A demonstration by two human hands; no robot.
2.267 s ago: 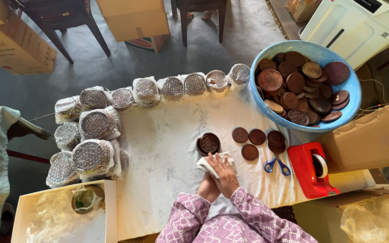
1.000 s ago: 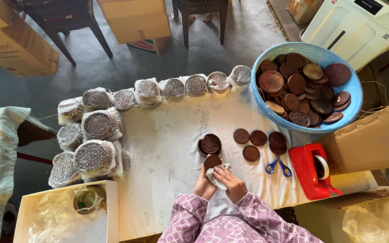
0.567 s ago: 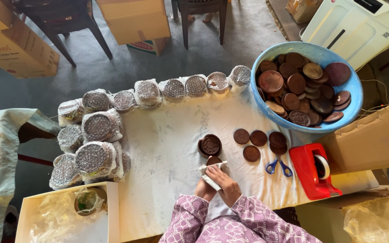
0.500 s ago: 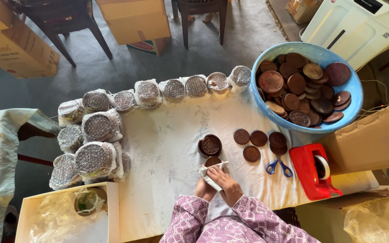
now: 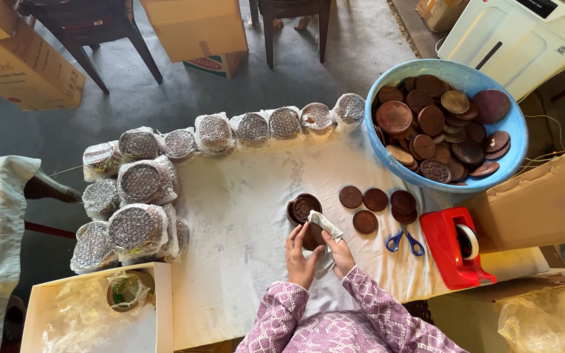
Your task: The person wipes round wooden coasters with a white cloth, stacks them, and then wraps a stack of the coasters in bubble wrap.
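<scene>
My left hand (image 5: pixel 301 257) holds a small brown round disc (image 5: pixel 310 236) just above the white cloth-covered table (image 5: pixel 243 216). My right hand (image 5: pixel 339 252) presses a white rag (image 5: pixel 325 224) against that disc. Just beyond my fingers stands a short stack of brown round lids (image 5: pixel 302 207). Several loose brown discs (image 5: pixel 375 199) lie to the right of it.
A blue basin (image 5: pixel 511 150) full of brown discs sits at the far right. Blue-handled scissors (image 5: pixel 403 239) and a red tape dispenser (image 5: pixel 454 247) lie right of my hands. Bubble-wrapped round bundles (image 5: pixel 140 183) line the far and left edges. An open box (image 5: pixel 93 317) is at lower left.
My hands have shifted slightly on the disc, the rag turning over it from the left side to the right. Nothing else on the table has moved.
</scene>
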